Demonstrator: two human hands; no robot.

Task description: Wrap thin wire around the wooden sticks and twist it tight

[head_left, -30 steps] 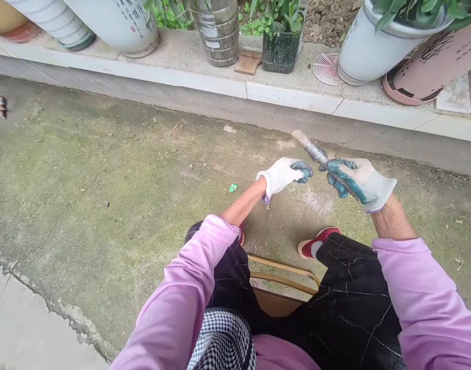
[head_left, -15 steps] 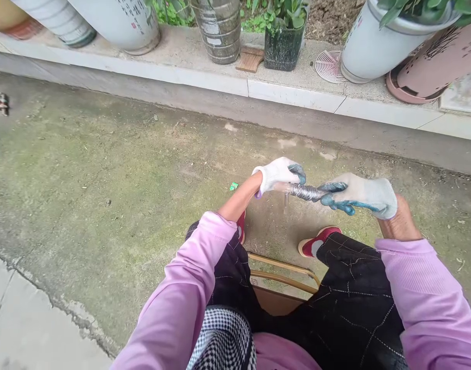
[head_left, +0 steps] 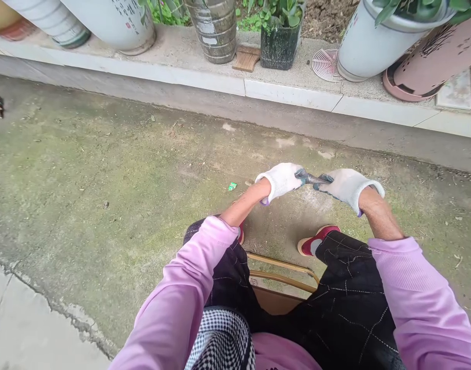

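Both my hands wear white knit gloves with dark blue-grey coated fingers. My left hand [head_left: 282,180] and my right hand [head_left: 344,186] are closed on opposite ends of a silver wire-wound rod [head_left: 313,179]. Only its short middle shows between the fingertips; the gloves cover the rest. It lies roughly level above the ground, in front of my knees. A small pale tip [head_left: 249,182] shows left of my left wrist, and whether it belongs to the rod I cannot tell.
A stained concrete floor [head_left: 123,169] with a small green scrap [head_left: 232,186] lies around my feet. Ahead runs a low tiled ledge [head_left: 204,85] with several plant pots, including a white pot [head_left: 370,46] and a pink pot [head_left: 428,61]. A tan metal frame [head_left: 282,264] shows between my legs.
My hands have come closer together, covering most of the wire winding that showed before. My right hand has turned, its back now more upward, and moved slightly left and up.
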